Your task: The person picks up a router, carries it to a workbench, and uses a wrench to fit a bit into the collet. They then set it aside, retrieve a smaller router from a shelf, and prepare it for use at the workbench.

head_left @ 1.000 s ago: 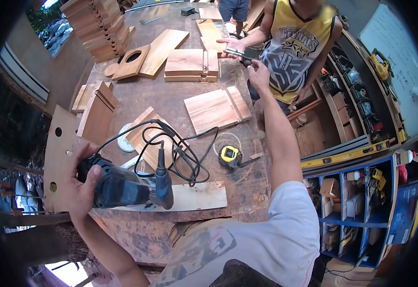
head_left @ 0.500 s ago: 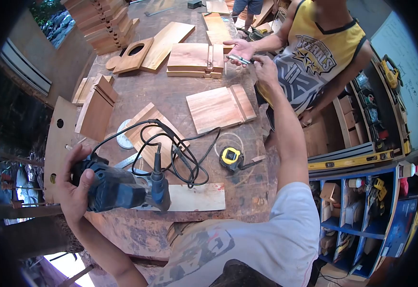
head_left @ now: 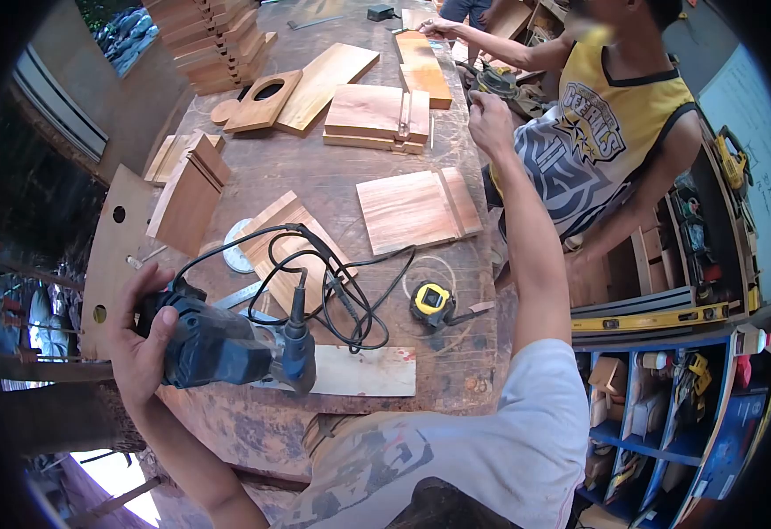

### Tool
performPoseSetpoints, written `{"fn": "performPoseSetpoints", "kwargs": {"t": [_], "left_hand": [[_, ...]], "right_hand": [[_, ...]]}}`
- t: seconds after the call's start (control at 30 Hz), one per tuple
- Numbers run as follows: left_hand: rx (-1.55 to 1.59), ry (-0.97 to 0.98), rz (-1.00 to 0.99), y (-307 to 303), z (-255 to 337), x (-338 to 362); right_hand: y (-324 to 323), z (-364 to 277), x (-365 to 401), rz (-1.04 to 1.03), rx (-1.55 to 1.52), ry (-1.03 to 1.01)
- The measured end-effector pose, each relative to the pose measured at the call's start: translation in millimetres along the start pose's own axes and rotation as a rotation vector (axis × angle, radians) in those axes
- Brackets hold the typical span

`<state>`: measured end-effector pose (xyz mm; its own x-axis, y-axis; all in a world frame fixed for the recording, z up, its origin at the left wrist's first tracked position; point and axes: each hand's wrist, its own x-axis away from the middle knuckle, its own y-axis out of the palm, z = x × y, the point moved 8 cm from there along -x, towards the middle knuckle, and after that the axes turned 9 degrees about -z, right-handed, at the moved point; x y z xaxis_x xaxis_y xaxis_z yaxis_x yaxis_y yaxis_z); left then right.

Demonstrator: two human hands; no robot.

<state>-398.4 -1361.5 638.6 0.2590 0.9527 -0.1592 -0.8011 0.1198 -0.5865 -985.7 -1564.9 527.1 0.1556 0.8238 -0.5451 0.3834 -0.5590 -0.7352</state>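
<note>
My left hand [head_left: 143, 335] is wrapped round the back end of a blue power tool that looks like a trim router [head_left: 227, 348], which lies on its side at the table's near edge. Its black cord [head_left: 350, 304] is looped over a grooved wooden board [head_left: 284, 229]. Out in front, my right hand [head_left: 491, 123] is raised past the table's right edge with its fingers closed. Whatever they may hold is hidden. Close to it are a stack of grooved boards [head_left: 372, 115] and the co-worker in a yellow jersey [head_left: 601, 106].
On the worktable [head_left: 315, 167] lie a tape measure [head_left: 432, 301], another grooved board [head_left: 416, 210] and a board with a round hole [head_left: 266, 99]. Stacked wood [head_left: 204, 40] stands at the back left. Blue shelving [head_left: 650, 445] and a yellow level [head_left: 659, 317] are on the right.
The co-worker's open palm with a small metal piece has left my right hand; one of their hands now reaches to boards farther back. My right hand has closed. My left stays on the tool.
</note>
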Motion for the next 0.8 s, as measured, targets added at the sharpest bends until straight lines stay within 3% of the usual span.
{"fn": "performPoseSetpoints", "kwargs": {"t": [0.8], "left_hand": [[0.053,0.042,0.016,-1.2,-3.7,0.7]], "right_hand": [[29.5,27.2,-14.8,-0.044,-0.203,0.077]]}}
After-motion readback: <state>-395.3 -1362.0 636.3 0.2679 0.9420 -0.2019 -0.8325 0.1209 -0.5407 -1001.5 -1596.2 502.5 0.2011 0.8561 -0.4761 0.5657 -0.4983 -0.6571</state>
